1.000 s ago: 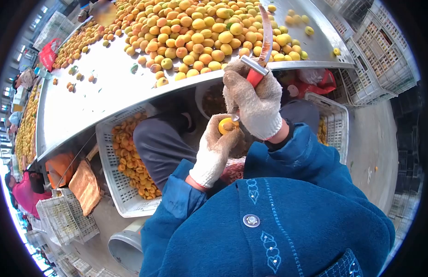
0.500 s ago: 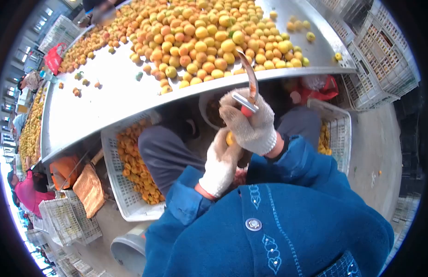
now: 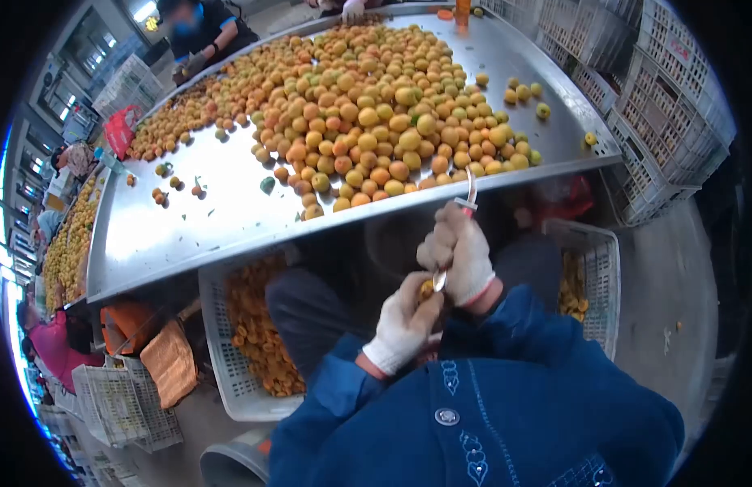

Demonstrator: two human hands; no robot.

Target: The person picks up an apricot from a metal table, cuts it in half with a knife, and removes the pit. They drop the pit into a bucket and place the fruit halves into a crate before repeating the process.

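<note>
My left hand [image 3: 402,321], in a white work glove, is closed around an apricot [image 3: 427,289], which is mostly hidden by the fingers. Gripped in my gloved right hand [image 3: 461,253] is a curved knife [image 3: 471,185]; its blade points up and away from me, and a bit of red shows below it. A shiny metal tip [image 3: 439,281] sticks out under the right fist and meets the apricot, or sits right beside it. Both hands are close together above my lap. Ahead, a large pile of apricots [image 3: 368,138] covers much of the metal table [image 3: 173,243].
A white crate of halved apricots [image 3: 221,357] stands left of my knees, another crate [image 3: 607,284] at the right. A grey bucket [image 3: 230,463] lies low left. Stacked crates [image 3: 668,114] rise at right. A co-worker [image 3: 201,36] sits across the table.
My right hand has turned and lowered slightly, bringing the metal tip to the apricot. The blade shows less. My view has tilted up, revealing more of the table's far side.
</note>
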